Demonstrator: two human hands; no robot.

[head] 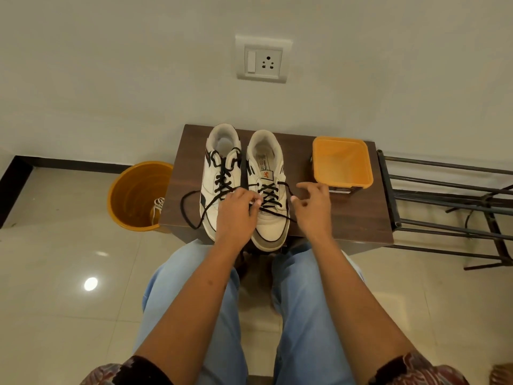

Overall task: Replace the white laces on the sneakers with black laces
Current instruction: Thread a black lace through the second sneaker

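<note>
Pinching black lace [273, 202], left hand [236, 215] hiding eyelets

Soft, even indoor light; glare spot on floor [90, 283], wide-angle bending at edges, hands perhaps slightly blurred

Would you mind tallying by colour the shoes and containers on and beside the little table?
White sneakers: 2, the left sneaker and the right sneaker, both on the table
Orange containers: 2, the square tub on the table and the round bucket on the floor
Total: 4
</note>
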